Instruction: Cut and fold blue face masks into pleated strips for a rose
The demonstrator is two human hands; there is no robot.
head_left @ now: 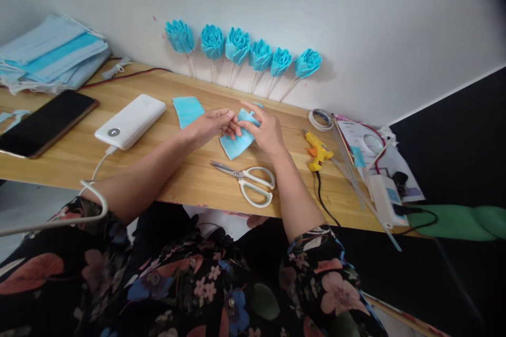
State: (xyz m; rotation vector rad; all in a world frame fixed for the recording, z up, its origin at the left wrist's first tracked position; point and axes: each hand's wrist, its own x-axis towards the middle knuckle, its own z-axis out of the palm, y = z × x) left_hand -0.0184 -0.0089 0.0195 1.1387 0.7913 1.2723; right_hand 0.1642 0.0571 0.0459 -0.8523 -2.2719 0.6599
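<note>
Wooden desk (166, 168) against white wall; both hands' (209, 125) grip pinches blue fabric (237, 143).

Bright, even daylight-type light – soft shadows behind the paper flowers (237, 45) on the wall (356, 10). No glare on the tabletop (177, 179). Wide-angle bend at the edges, corners darken, right side slightly soft – centre sharp.

Bare wooden tabletop (166, 168) lies open near the front edge, left of the white-handled steel scissors (247, 179). A white rectangular power bank (130, 121) blocks the left, a yellow glue gun (317, 151) the right.
</note>
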